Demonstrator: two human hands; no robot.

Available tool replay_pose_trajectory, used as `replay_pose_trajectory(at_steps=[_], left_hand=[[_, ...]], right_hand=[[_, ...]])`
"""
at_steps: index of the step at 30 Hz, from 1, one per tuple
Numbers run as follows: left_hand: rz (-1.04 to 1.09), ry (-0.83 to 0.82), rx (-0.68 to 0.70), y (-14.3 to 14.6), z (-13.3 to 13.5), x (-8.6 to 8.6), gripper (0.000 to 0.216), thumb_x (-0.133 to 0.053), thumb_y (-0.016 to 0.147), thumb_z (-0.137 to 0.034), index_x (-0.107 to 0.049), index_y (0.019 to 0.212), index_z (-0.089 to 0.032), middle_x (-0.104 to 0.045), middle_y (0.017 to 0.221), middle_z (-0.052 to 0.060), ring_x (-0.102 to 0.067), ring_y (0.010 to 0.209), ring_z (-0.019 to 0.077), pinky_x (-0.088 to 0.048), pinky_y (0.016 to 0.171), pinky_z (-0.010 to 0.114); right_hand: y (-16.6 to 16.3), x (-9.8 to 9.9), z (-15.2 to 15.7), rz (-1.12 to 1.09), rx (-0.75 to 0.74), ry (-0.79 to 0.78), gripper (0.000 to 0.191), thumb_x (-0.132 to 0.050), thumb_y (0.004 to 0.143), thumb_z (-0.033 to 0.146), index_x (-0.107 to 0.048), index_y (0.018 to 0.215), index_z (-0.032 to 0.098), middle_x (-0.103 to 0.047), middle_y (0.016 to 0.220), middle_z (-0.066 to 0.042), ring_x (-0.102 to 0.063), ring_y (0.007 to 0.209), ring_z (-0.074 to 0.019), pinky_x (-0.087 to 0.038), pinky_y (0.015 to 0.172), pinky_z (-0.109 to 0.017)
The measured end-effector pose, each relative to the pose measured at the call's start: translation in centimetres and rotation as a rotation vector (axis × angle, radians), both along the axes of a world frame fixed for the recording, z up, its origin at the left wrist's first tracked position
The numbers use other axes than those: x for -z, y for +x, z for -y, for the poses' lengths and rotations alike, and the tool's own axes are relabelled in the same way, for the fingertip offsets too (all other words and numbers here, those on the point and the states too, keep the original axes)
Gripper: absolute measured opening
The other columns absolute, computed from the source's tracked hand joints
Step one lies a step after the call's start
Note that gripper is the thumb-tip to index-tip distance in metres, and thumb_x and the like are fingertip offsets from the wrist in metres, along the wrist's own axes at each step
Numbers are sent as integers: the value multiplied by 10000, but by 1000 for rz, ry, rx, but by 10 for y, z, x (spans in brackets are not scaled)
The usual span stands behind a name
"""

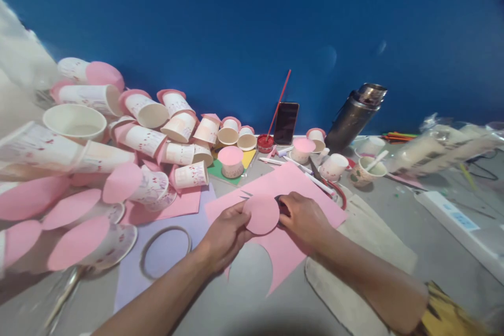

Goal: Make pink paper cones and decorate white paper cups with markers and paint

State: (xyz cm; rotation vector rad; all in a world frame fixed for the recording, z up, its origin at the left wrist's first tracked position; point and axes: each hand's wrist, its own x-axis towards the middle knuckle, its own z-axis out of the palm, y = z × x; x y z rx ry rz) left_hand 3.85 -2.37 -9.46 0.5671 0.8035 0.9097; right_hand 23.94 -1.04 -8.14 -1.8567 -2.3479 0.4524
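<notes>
My left hand (pixel 226 233) pinches a pink paper circle (pixel 261 214) at its left edge, just above a pink paper sheet (pixel 287 181) with a round piece cut out of its near side. My right hand (pixel 303 216) is closed at the circle's right edge around a dark handle, probably scissors (pixel 280 200), mostly hidden by the fingers.
A heap of paper cups (pixel 142 136) with pink paper lids fills the left. A tape ring (pixel 165 252) lies on a lilac sheet. Behind stand a phone (pixel 286 123), a red paint pot (pixel 265 143) with a brush, a metal flask (pixel 352 115), more cups and pens.
</notes>
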Motion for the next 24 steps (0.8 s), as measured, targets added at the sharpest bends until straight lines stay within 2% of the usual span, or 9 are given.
replay_pose_trajectory(at_steps=[4,8,12,16,20,24], left_hand=[[-34,26,12,0,1,0,319,-822,793,-282,-784,1065,-118,-793,1041,163,-732,1041,288,-555,971,398],[-48,40,41,1,1,-1,339,-836,766,-292,-784,1056,-125,-792,1039,155,-727,1045,283,-545,960,381],[-50,48,78,0,0,-1,307,-819,785,-286,-781,1042,-123,-794,1038,157,-734,1031,274,-552,920,346],[-29,2,86,0,-2,-4,284,-811,798,-266,-784,1039,-118,-800,986,163,-749,991,284,-571,881,347],[18,-44,57,-1,-3,-6,310,-791,821,-258,-769,1097,-118,-798,990,171,-759,951,290,-590,850,370],[2,-43,41,-3,-2,-2,312,-765,847,-279,-761,1107,-105,-790,1016,189,-764,911,300,-593,673,321]], right_hand=[[4,3,1,-175,-1,-10,271,-668,886,248,-635,1146,178,-729,1036,-76,-661,917,-221,-384,729,-283],[5,4,1,-125,-28,48,164,-673,857,246,-668,1009,185,-667,1093,-85,-619,847,-191,-357,694,-274],[4,4,-1,-118,3,-26,64,-683,808,230,-645,820,180,-628,829,-25,-524,717,-159,-289,639,-266],[6,1,-4,-249,30,-65,113,-708,737,205,-598,752,182,-613,771,-3,-480,682,-142,-270,614,-256],[10,-3,-2,-377,41,-128,137,-719,724,221,-596,777,191,-615,766,11,-503,688,-147,-292,611,-256],[7,-1,4,-476,79,-83,177,-655,791,217,-627,966,201,-647,876,-3,-560,770,-162,-356,673,-260]])
